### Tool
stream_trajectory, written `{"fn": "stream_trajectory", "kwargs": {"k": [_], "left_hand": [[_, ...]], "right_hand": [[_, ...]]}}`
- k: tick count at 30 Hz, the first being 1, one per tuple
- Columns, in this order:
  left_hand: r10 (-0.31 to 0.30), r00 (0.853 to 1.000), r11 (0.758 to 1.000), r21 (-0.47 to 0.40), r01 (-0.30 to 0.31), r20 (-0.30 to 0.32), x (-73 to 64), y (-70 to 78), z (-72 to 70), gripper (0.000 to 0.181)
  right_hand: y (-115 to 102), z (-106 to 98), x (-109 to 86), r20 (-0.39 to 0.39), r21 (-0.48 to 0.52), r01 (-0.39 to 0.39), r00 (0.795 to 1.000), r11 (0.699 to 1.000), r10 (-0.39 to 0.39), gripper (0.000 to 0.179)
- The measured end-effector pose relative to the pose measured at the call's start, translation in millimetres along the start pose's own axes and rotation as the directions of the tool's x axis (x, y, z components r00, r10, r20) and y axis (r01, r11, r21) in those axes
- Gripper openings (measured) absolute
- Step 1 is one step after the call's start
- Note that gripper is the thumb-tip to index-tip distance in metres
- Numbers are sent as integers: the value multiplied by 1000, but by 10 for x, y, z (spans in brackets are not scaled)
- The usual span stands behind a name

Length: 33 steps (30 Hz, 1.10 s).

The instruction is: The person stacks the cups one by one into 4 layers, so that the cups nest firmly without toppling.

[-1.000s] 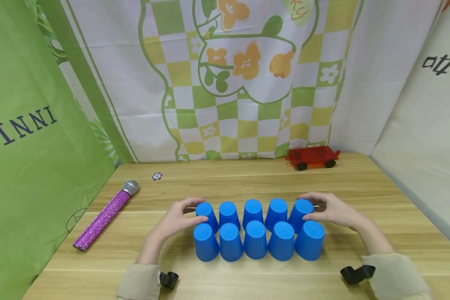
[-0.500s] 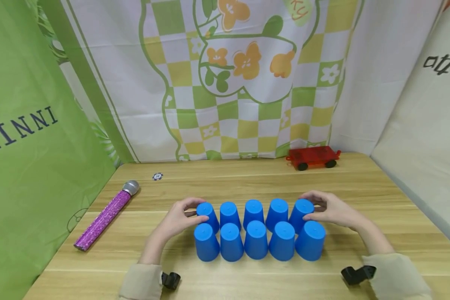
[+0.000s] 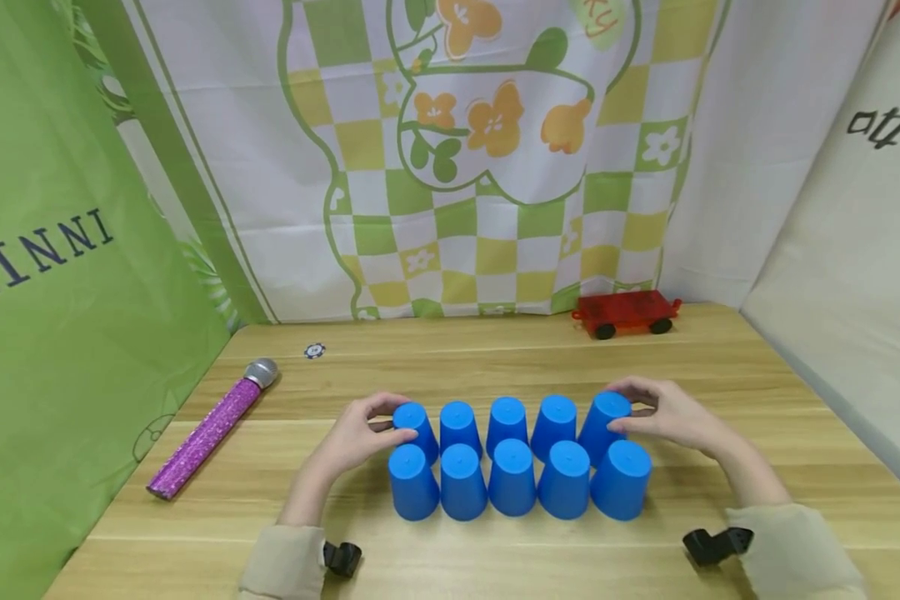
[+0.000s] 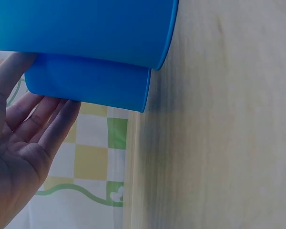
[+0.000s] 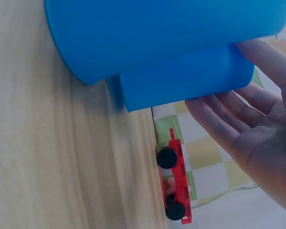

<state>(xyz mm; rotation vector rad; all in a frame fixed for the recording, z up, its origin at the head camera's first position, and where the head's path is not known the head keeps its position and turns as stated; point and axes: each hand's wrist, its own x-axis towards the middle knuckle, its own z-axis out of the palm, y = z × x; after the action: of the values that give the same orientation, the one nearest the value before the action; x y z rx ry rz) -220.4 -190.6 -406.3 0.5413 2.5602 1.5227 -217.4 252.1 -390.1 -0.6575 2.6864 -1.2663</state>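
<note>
Upside-down blue cups stand in two rows on the wooden table. My left hand (image 3: 356,433) grips the leftmost back cup (image 3: 412,423) between thumb and fingers. In the left wrist view that cup (image 4: 88,81) is partly hidden by a nearer front cup (image 4: 86,28). At the other end, my right hand (image 3: 666,414) pinches the rightmost back cup (image 3: 604,423), whose top stands slightly higher than its neighbours'. The right wrist view shows this cup (image 5: 190,78) with its rim just off the tabletop, thumb on one side and fingers on the other.
A purple glittery microphone (image 3: 213,429) lies on the left of the table (image 3: 450,562). Near it is a small poker chip (image 3: 315,351). A red toy wagon (image 3: 626,313) stands at the back right, before a patterned curtain (image 3: 495,242).
My right hand has risen slightly with the rightmost back cup. The left hand keeps its grip, and the other cups stay in place.
</note>
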Motion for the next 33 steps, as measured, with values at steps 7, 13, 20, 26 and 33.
{"fn": "stream_trajectory", "kwargs": {"k": [7,13,20,26,33], "left_hand": [[-9,1000,1000,16,9,3,-58,215,-29,42],[-12,1000,999,29,13,-8,-3,116,-16,42],[-11,1000,999,30,11,-14,33,9,-14,45],[-6,1000,999,40,6,-18,23,12,-12,46],[-4,1000,999,44,5,-22,17,-21,2,46]], "right_hand": [[-29,-104,40,-41,-75,-62,997,995,59,52],[-75,-374,183,-24,-155,-86,996,984,83,53],[-173,-638,456,15,-235,-87,995,968,94,50],[-354,-725,748,73,-297,-64,993,953,90,49],[-583,-660,1088,146,-364,-43,984,931,103,49]]}}
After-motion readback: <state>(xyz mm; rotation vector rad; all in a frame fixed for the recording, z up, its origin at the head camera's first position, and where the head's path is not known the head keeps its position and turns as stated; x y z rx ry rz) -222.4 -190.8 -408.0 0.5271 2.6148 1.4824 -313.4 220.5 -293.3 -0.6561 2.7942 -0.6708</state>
